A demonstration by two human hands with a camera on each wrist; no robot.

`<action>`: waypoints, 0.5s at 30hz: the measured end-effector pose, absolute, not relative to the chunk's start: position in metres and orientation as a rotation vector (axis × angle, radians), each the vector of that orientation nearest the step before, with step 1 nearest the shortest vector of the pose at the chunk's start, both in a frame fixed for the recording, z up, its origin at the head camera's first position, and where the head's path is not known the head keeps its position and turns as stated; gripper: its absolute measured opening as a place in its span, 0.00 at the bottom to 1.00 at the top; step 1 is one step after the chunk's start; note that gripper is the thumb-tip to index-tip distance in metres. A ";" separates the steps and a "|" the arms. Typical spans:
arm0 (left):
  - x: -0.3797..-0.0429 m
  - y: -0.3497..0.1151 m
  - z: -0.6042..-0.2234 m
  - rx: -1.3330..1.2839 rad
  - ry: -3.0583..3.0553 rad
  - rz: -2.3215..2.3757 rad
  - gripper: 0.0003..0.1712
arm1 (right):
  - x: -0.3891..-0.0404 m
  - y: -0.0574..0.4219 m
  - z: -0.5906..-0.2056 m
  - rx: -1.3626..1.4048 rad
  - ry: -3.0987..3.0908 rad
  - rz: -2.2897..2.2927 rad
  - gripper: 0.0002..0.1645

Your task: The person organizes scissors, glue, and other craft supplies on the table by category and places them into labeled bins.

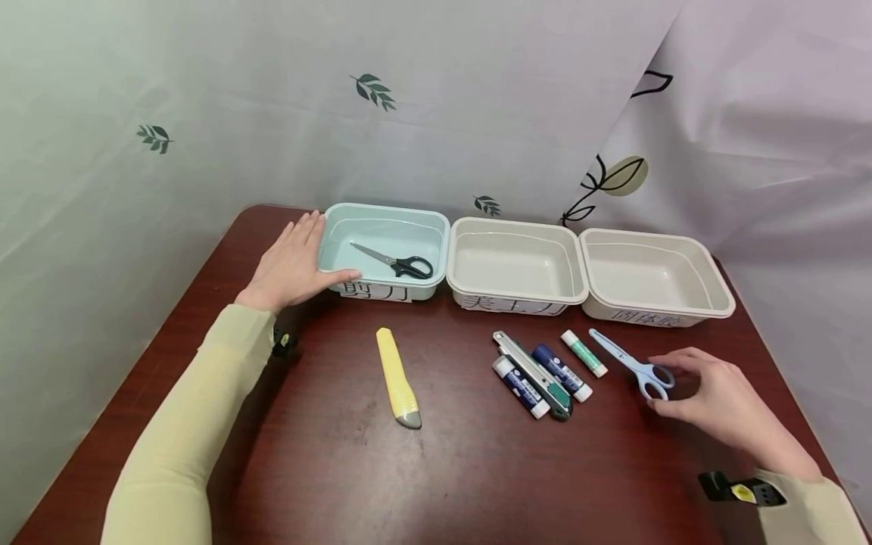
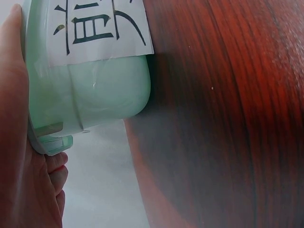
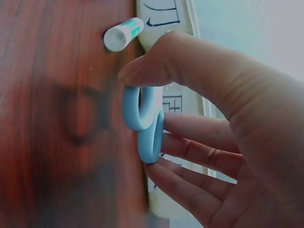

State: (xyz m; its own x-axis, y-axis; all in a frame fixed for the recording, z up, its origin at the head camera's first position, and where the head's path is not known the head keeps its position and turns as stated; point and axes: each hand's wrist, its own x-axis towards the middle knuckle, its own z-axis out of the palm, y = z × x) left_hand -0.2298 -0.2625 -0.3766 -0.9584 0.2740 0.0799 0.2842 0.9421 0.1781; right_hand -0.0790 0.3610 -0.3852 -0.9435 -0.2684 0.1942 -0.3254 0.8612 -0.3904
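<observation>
My right hand [image 1: 715, 397] pinches the loop handles of a pair of light blue scissors [image 1: 635, 365] between thumb and fingers. In the right wrist view the blue handles [image 3: 148, 123] are held over their shadow on the table, blades pointing away. My left hand [image 1: 289, 261] rests on the left end of a pale teal bin [image 1: 381, 210], fingers straight along its side and thumb over the front rim. Inside that bin lies a pair of black-handled scissors [image 1: 411, 266]. The left wrist view shows the bin's labelled front [image 2: 104, 90] beside my palm.
Two beige bins, a middle one [image 1: 518, 296] and a right one [image 1: 657, 309], stand in a row with the teal bin. A yellow utility knife [image 1: 397, 375] lies in front. A green-and-grey utility knife [image 1: 538, 375] lies among several glue sticks, including a green one [image 1: 583, 353].
</observation>
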 end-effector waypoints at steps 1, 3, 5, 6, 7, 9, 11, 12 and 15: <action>-0.230 -0.263 -0.376 -0.439 -3.043 -0.289 0.71 | -0.080 0.360 -0.384 0.473 -2.890 0.645 0.35; -0.230 -0.263 -0.376 -0.443 -3.039 -0.280 0.71 | -0.081 0.357 -0.382 0.492 -2.868 0.640 0.36; -0.230 -0.263 -0.375 -0.447 -3.037 -0.269 0.71 | -0.082 0.354 -0.381 0.513 -2.846 0.632 0.36; -0.230 -0.262 -0.375 -0.447 -3.038 -0.267 0.71 | -0.083 0.353 -0.380 0.523 -2.840 0.631 0.36; -0.230 -0.262 -0.375 -0.449 -3.038 -0.268 0.71 | -0.084 0.351 -0.379 0.535 -2.832 0.628 0.36; -0.230 -0.261 -0.375 -0.449 -3.039 -0.279 0.71 | -0.085 0.348 -0.377 0.554 -2.822 0.620 0.37; -0.230 -0.261 -0.375 -0.447 -3.041 -0.283 0.71 | -0.088 0.344 -0.375 0.571 -2.812 0.618 0.37; -0.230 -0.261 -0.375 -0.446 -3.040 -0.285 0.71 | -0.089 0.342 -0.374 0.582 -2.807 0.615 0.37; -0.229 -0.262 -0.376 -0.442 -3.040 -0.287 0.71 | -0.094 0.336 -0.370 0.615 -2.793 0.616 0.37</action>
State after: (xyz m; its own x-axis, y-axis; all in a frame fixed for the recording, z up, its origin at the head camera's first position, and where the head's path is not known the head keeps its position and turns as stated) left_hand -0.2291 -0.2618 -0.3756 -0.9574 0.2767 0.0820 0.2872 0.9418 0.1750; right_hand -0.0942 0.3363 -0.3703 -0.8894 -0.3512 0.2926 -0.4417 0.8251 -0.3522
